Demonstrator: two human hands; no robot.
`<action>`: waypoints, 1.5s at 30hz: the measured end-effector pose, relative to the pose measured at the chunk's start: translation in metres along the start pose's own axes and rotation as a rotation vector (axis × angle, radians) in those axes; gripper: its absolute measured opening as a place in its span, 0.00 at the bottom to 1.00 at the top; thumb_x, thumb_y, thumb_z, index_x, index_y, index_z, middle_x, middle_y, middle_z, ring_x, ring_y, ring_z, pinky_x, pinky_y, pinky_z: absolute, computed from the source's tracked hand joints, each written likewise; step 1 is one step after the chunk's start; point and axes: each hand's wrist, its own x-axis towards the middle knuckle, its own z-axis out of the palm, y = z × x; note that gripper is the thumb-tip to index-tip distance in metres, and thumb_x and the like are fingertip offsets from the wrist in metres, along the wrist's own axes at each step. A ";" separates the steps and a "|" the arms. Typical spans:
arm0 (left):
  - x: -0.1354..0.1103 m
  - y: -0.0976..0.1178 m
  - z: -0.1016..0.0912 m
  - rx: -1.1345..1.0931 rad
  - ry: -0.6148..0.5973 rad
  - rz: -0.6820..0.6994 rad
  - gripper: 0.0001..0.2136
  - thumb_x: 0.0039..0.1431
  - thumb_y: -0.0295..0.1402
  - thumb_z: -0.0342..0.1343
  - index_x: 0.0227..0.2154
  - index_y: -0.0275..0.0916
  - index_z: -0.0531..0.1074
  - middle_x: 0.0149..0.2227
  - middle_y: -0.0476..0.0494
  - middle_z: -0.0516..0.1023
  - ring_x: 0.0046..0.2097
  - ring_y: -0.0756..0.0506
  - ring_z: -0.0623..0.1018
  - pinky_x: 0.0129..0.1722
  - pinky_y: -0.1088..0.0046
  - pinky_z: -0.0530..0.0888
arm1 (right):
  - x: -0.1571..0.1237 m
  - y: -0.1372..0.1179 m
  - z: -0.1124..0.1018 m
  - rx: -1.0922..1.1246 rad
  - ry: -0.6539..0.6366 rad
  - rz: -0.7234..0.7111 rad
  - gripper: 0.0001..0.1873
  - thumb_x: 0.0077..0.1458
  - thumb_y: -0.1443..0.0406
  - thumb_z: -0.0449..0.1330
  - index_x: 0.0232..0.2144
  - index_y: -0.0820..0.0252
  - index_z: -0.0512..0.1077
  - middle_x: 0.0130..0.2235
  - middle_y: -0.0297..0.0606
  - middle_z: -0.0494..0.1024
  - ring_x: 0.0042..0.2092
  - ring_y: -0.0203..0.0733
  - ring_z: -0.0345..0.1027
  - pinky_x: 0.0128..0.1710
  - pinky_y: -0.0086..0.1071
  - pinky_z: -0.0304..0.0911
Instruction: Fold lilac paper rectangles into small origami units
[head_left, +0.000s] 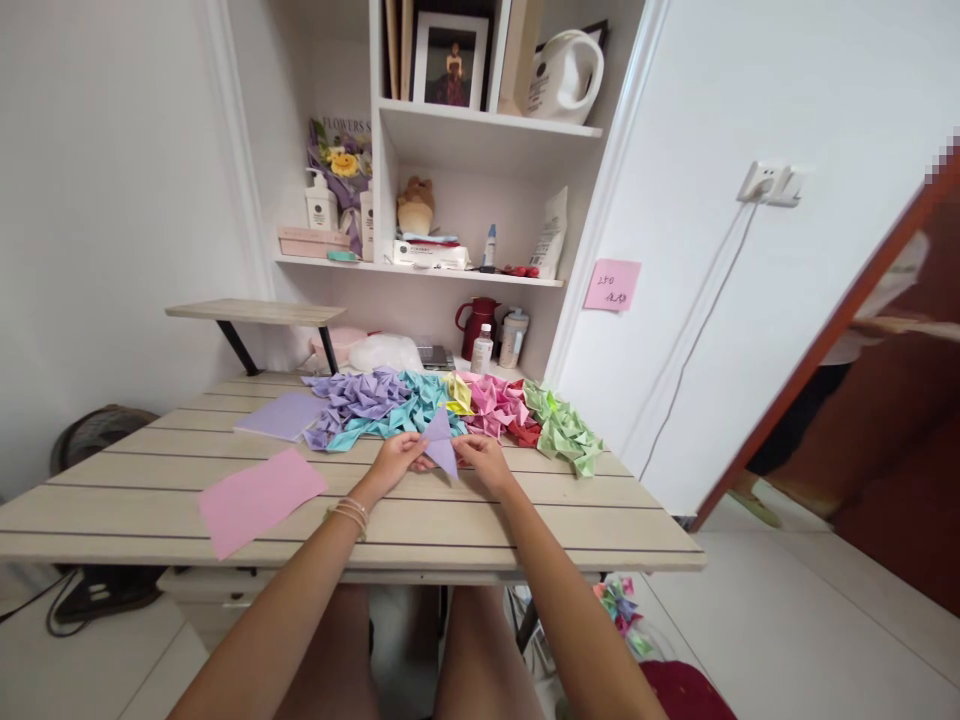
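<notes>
A partly folded piece of purple origami paper (441, 442) is held up between both my hands, just above the table. My left hand (401, 462) pinches its left side, the fingers closed on it. On the other edge, my right hand (482, 457) grips the same paper between thumb and fingers. Behind it lies a long row of folded paper pieces in purple (367, 393), turquoise (420, 398), yellow (458, 394), pink (495, 402), red (525, 432) and green (566, 430).
A stack of purple paper (279, 415) and a pink sheet (261, 500) lie on the table (600, 530) to the left. Behind stand a bottle (482, 350), a dark red jug (477, 328) and a small raised shelf (255, 312). More folded pieces (621, 608) sit below, right.
</notes>
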 end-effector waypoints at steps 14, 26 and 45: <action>0.002 -0.003 -0.002 -0.028 0.019 -0.017 0.13 0.42 0.37 0.62 0.29 0.33 0.71 0.26 0.43 0.78 0.28 0.46 0.78 0.27 0.74 0.74 | 0.000 0.003 0.001 -0.068 0.010 -0.014 0.15 0.40 0.56 0.62 0.26 0.63 0.74 0.23 0.34 0.74 0.24 0.35 0.65 0.24 0.28 0.62; 0.001 -0.005 -0.004 -0.101 -0.050 -0.083 0.13 0.44 0.38 0.61 0.29 0.34 0.70 0.22 0.47 0.76 0.25 0.52 0.75 0.28 0.77 0.71 | -0.002 0.000 0.002 -0.007 -0.012 0.029 0.14 0.35 0.57 0.65 0.21 0.62 0.74 0.19 0.31 0.71 0.22 0.33 0.61 0.22 0.27 0.56; 0.000 -0.003 -0.003 -0.105 -0.048 -0.072 0.14 0.43 0.38 0.61 0.30 0.33 0.70 0.23 0.47 0.75 0.25 0.51 0.75 0.29 0.76 0.71 | -0.003 -0.003 0.004 0.268 -0.034 0.167 0.15 0.35 0.57 0.66 0.24 0.60 0.71 0.25 0.32 0.72 0.25 0.33 0.65 0.24 0.27 0.60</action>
